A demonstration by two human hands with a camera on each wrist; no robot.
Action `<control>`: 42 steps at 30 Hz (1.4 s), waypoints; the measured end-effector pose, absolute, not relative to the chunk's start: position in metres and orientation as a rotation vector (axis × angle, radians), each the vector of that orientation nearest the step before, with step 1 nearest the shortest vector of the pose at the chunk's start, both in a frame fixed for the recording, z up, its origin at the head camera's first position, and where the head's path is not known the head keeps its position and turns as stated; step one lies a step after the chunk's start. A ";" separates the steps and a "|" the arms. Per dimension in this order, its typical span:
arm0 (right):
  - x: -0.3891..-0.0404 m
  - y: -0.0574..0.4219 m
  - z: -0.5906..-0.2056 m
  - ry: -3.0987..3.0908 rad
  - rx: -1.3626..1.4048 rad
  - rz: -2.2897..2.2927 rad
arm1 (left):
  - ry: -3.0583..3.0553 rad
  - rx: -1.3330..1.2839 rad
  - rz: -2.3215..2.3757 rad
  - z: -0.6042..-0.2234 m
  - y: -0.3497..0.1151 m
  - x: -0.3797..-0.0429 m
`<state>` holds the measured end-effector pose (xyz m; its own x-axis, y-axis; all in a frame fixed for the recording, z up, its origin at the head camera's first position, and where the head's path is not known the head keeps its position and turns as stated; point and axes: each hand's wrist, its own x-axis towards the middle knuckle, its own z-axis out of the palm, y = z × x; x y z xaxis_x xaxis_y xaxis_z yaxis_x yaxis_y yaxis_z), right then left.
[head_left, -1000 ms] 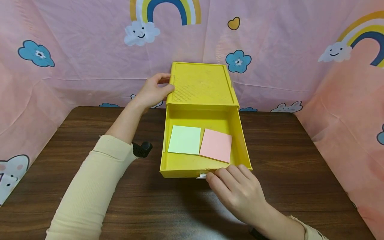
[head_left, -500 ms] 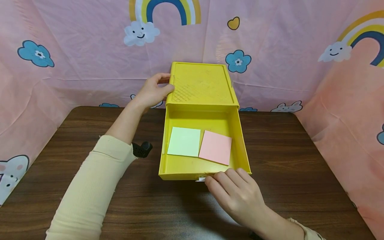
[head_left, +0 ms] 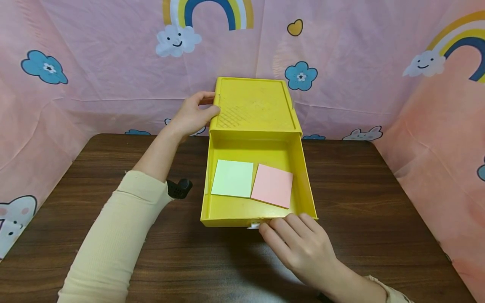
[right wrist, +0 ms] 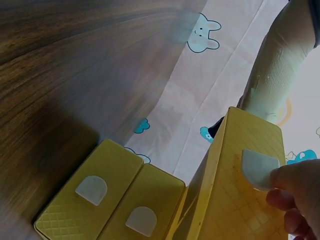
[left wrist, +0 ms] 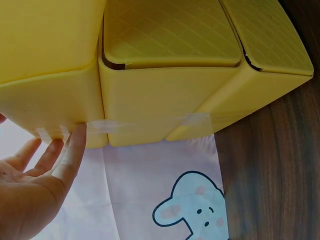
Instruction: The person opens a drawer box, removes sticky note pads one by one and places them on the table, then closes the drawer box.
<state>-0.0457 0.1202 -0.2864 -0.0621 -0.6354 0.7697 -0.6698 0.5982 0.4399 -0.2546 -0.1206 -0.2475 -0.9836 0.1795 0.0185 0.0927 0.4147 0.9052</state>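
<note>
A yellow drawer cabinet point(head_left: 255, 105) stands at the table's back, its top drawer point(head_left: 231, 210) pulled far out. Inside lie a light green sticky note pad point(head_left: 233, 178) and a pink sticky note pad point(head_left: 272, 185), side by side. My left hand point(head_left: 194, 114) braces the cabinet's left side, thumb over the top edge. Straight fingers point(left wrist: 75, 150) touch the side wall in the left wrist view. With thumb and fingers, my right hand point(head_left: 301, 248) pinches the drawer's white handle point(right wrist: 257, 169); in the head view that hand hides most of the handle.
Two lower drawers point(right wrist: 141, 200) with white tab handles sit pushed in below. The dark wooden table point(head_left: 363, 219) spreads around the cabinet. A pink patterned cloth point(head_left: 125, 54) hangs behind it and at both sides. Clear tape point(left wrist: 197, 119) runs across the cabinet's side.
The top drawer has slid slightly toward me with my right hand on its handle, carrying both note pads along. In the last half second it barely moves. My left hand keeps its place.
</note>
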 end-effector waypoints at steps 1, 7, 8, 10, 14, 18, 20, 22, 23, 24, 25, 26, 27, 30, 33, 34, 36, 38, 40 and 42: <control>-0.045 0.121 -0.286 -1.755 1.076 0.040 | 2.573 0.248 1.638 -0.247 -0.121 -0.255; -0.042 0.123 -0.282 -1.796 1.104 0.041 | 2.578 0.252 1.637 -0.247 -0.120 -0.254; -0.042 0.124 -0.282 -1.797 1.114 0.041 | 2.578 0.253 1.638 -0.247 -0.120 -0.254; -0.042 0.125 -0.280 -1.801 1.136 0.045 | 2.578 0.256 1.641 -0.247 -0.120 -0.254; -0.043 0.126 -0.277 -1.798 1.169 0.047 | 2.575 0.257 1.644 -0.247 -0.120 -0.254; -0.044 0.126 -0.274 -1.777 1.192 0.043 | 2.575 0.256 1.647 -0.247 -0.120 -0.254; -0.045 0.127 -0.273 -1.765 1.208 0.044 | 2.576 0.260 1.647 -0.247 -0.121 -0.254; -0.046 0.127 -0.270 -1.764 1.227 0.045 | 2.578 0.262 1.647 -0.247 -0.121 -0.254; -0.046 0.128 -0.269 -1.772 1.238 0.047 | 2.580 0.264 1.647 -0.247 -0.121 -0.254; -0.046 0.129 -0.268 -1.785 1.249 0.047 | 2.581 0.267 1.648 -0.247 -0.121 -0.254; -0.046 0.130 -0.266 -1.803 1.261 0.049 | 2.581 0.269 1.649 -0.247 -0.121 -0.254; -0.046 0.131 -0.265 -1.825 1.273 0.050 | 2.582 0.270 1.649 -0.248 -0.121 -0.254; -0.045 0.132 -0.263 -1.848 1.285 0.053 | 2.582 0.269 1.649 -0.248 -0.120 -0.255; -0.045 0.135 -0.259 -1.904 1.315 0.066 | 2.583 0.265 1.647 -0.248 -0.120 -0.255; -0.045 0.136 -0.255 -1.925 1.338 0.088 | 2.583 0.263 1.643 -0.248 -0.120 -0.255; -0.045 0.137 -0.254 -1.924 1.343 0.094 | 2.583 0.264 1.642 -0.248 -0.120 -0.255; -0.046 0.137 -0.250 -1.911 1.351 0.103 | 2.585 0.265 1.639 -0.248 -0.121 -0.255; -0.047 0.136 -0.247 -1.896 1.360 0.107 | 2.584 0.269 1.643 -0.249 -0.120 -0.255; -0.048 0.135 -0.244 -1.876 1.370 0.107 | 2.584 0.269 1.645 -0.249 -0.121 -0.256; -0.048 0.135 -0.242 -1.875 1.379 0.098 | 2.583 0.267 1.647 -0.249 -0.121 -0.256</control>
<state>-0.0481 0.1350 -0.2416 -0.0963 -0.7735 0.6264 -0.8347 0.4056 0.3726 -0.2557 -0.1206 -0.2489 -0.9827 0.1815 0.0371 0.1102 0.4121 0.9044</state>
